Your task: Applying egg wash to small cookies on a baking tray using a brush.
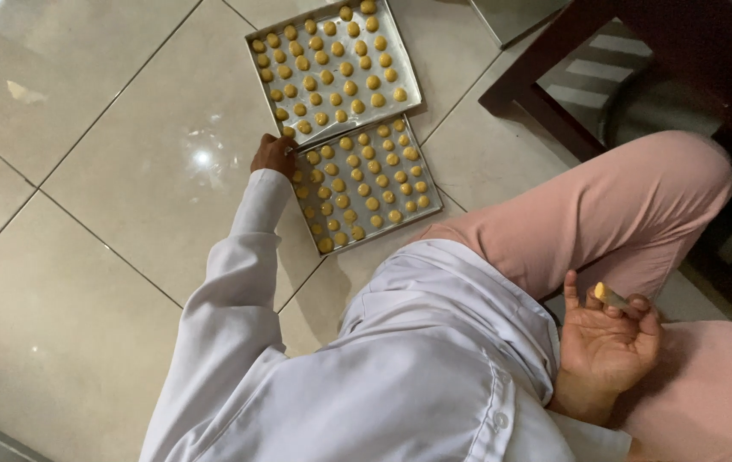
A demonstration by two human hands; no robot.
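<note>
White sleeve nearest the lens, left arm stretched out to the floor. Left hand (273, 154) grip: fingers curled onto the near-left corner of the near tray (308, 224), pinched on its rim; can't see the fingertips clearly. Tray is full of small yellow dough balls (372, 204) in rows. Far tray (256, 84) sits just beyond the grip, touching or slightly overlapping the near one, equally loaded. Right hand (610, 338) rests palm-up by the pink trouser leg, grip loosely closed on a small yellow-tipped tool (609, 296). Judgement: slide the tray flat on the tiled floor (109, 282), low and slow, no tilt, or the balls roll and touch.
</note>
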